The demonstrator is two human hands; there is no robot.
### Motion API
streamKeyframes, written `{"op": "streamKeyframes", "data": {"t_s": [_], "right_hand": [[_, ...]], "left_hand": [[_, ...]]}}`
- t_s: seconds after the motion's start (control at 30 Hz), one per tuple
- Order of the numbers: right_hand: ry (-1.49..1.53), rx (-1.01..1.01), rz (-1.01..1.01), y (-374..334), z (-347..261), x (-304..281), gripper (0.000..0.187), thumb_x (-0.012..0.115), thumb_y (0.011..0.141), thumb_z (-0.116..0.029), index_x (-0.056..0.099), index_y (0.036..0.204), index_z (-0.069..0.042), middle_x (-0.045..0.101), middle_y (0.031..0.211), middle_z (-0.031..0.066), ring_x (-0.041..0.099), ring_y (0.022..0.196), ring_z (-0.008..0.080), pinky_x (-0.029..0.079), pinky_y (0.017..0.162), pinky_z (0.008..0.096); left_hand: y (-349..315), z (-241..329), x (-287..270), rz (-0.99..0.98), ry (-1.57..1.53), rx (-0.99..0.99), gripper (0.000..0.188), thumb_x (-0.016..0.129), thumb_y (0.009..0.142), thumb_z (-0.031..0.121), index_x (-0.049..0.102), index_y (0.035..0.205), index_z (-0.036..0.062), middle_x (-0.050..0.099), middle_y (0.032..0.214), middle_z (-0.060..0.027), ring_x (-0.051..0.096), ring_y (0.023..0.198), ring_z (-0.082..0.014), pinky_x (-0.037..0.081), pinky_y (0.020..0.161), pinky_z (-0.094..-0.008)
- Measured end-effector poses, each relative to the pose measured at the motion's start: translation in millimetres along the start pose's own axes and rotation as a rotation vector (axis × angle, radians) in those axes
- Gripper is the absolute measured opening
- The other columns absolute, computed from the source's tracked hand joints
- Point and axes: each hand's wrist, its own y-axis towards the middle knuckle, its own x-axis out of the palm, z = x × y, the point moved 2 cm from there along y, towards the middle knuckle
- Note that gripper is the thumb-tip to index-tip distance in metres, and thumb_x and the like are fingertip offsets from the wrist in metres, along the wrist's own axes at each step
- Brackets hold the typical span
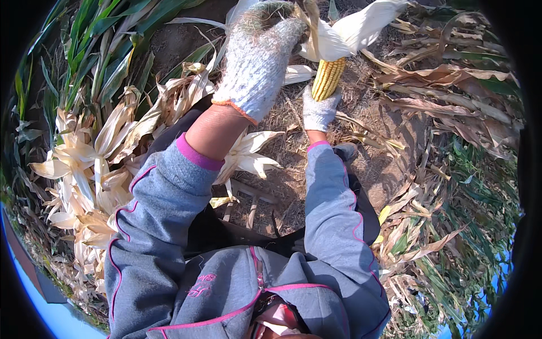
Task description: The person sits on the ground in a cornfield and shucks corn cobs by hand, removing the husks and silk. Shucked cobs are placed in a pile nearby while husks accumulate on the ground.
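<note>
My left hand (255, 62), in a white knit glove with soiled fingertips, is raised near the top of the view. Its fingers close at the edge of the pale corn husk (364, 25), which is peeled away from the ear. Below and to the right, my right hand (320, 110), also gloved, grips the lower end of the ear of corn (328, 78). Rows of bare yellow kernels show between that hand and the husk. The ear stands nearly upright, and the husk flares over its upper end. The right fingers are partly hidden behind the ear.
A heap of pale empty husks (93, 164) lies at left, with green corn stalks (84, 51) beyond. Dry stalks and leaves (451, 93) cover the right side. Between my legs stands a low wooden frame (253, 206) on straw-strewn soil (288, 152).
</note>
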Motion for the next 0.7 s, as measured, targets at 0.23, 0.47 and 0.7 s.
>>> {"op": "streamKeyframes", "data": {"t_s": [0.23, 0.47, 0.7], "right_hand": [[0.121, 0.693, -0.922, -63.6, 135.6, 58.2, 0.040, 0.079, 0.065, -0.026, 0.065, 0.092, 0.000, 0.064, 0.072, 0.0102, 0.059, 0.057, 0.0199, 0.047, 0.050, 0.0362], [0.832, 0.681, -0.694, -55.5, 33.2, -16.1, 0.022, 0.071, 0.080, -0.015, 0.063, 0.094, 0.000, 0.062, 0.067, 0.0057, 0.059, 0.050, 0.0147, 0.045, 0.043, 0.0259], [0.633, 0.256, -0.608, -71.9, -49.7, -110.2, 0.044, 0.072, 0.076, -0.015, 0.051, 0.111, 0.001, 0.063, 0.093, 0.0074, 0.060, 0.083, 0.0155, 0.049, 0.074, 0.0300]], "left_hand": [[-0.9, -2.1, -15.4, -0.127, 0.162, -0.149, 0.030, 0.061, 0.087, 0.007, 0.054, 0.115, 0.0015, 0.060, 0.094, -0.0050, 0.056, 0.085, -0.0131, 0.049, 0.078, -0.0280], [-0.8, -18.9, -18.1, -0.157, 0.465, -0.038, 0.022, 0.061, 0.086, 0.013, 0.063, 0.102, -0.0015, 0.065, 0.094, -0.0071, 0.061, 0.087, -0.0117, 0.049, 0.078, -0.0256], [-18.1, -38.0, -7.9, -0.357, 0.734, -0.162, 0.050, 0.077, 0.071, 0.021, 0.058, 0.109, -0.0054, 0.064, 0.095, -0.0116, 0.060, 0.089, -0.0173, 0.048, 0.081, -0.0311]]}}
